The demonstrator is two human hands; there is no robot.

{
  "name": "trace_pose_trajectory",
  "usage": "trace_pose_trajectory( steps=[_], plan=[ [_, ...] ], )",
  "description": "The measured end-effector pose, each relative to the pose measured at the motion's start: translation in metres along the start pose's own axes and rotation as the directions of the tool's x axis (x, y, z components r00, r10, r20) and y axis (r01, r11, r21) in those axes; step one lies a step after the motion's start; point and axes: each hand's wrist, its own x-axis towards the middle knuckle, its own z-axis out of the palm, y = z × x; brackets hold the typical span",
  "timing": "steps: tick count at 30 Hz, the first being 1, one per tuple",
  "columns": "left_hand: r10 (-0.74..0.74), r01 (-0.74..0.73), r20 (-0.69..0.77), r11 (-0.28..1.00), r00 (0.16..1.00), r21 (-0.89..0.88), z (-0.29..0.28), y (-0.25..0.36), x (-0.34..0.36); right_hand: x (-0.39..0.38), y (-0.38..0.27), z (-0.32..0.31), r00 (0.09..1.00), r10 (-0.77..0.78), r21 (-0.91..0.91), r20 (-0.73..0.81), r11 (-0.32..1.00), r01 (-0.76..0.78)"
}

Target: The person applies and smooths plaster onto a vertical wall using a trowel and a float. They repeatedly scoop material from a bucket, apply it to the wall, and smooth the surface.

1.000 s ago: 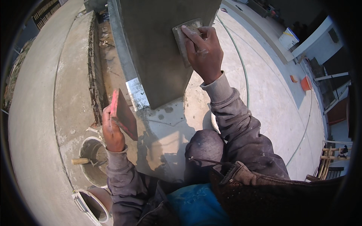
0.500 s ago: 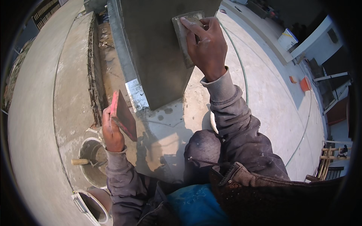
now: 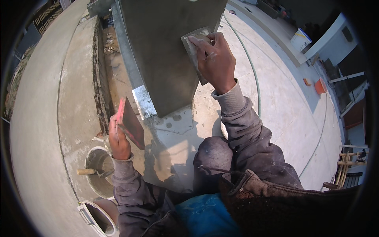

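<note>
My right hand [image 3: 216, 63] grips a grey rectangular float [image 3: 193, 43] lying flat on the smooth, dark grey rendered face [image 3: 154, 67] in front of me, close to its right edge. My left hand [image 3: 120, 134] holds a red-edged board [image 3: 132, 122] tilted on its side, below and left of the rendered face. A silver metal strip [image 3: 144, 102] sits at that face's lower left corner. Beside my left forearm is a bucket [image 3: 96, 156] with a wooden-handled trowel [image 3: 86, 172] in it.
Another bucket [image 3: 106, 209] stands at the lower left. A rough slab edge [image 3: 96, 75] runs along the left. On the pale floor to the right are a green hose [image 3: 252, 67], a white bucket [image 3: 300, 39] and an orange bucket [image 3: 320, 86]. Bamboo poles [image 3: 343, 170] are at the far right.
My right hand and the float have moved downward over the rendered face since half a second ago. My left hand with the board has barely moved.
</note>
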Motion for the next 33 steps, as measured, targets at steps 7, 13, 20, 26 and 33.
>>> trace_pose_trajectory(
  steps=[7,13,20,26,33],
  plan=[
    [0.306,-0.343,-0.253,0.932,0.918,-0.116,-0.045,0.047,0.065,-0.026,0.038,-0.034,0.896,0.088,0.900,0.434,-0.080,-0.428],
    [0.475,-0.483,-0.209,0.875,0.855,0.012,-0.045,0.120,0.194,-0.032,0.034,-0.038,0.933,0.091,0.935,0.348,0.033,-0.352],
    [0.607,-0.632,-0.214,0.772,0.766,-0.072,-0.036,0.152,0.190,0.004,0.017,-0.009,0.989,0.035,0.419,-0.142,0.907,0.028],
    [0.650,-0.668,-0.172,0.741,0.740,-0.072,-0.067,0.179,0.205,0.041,0.005,0.007,0.940,-0.059,0.154,-0.337,0.981,0.116],
    [0.608,-0.612,0.077,0.780,0.791,0.130,-0.092,0.215,0.240,0.069,0.001,0.024,0.912,-0.094,0.047,-0.399,0.991,0.123]
  ],
)
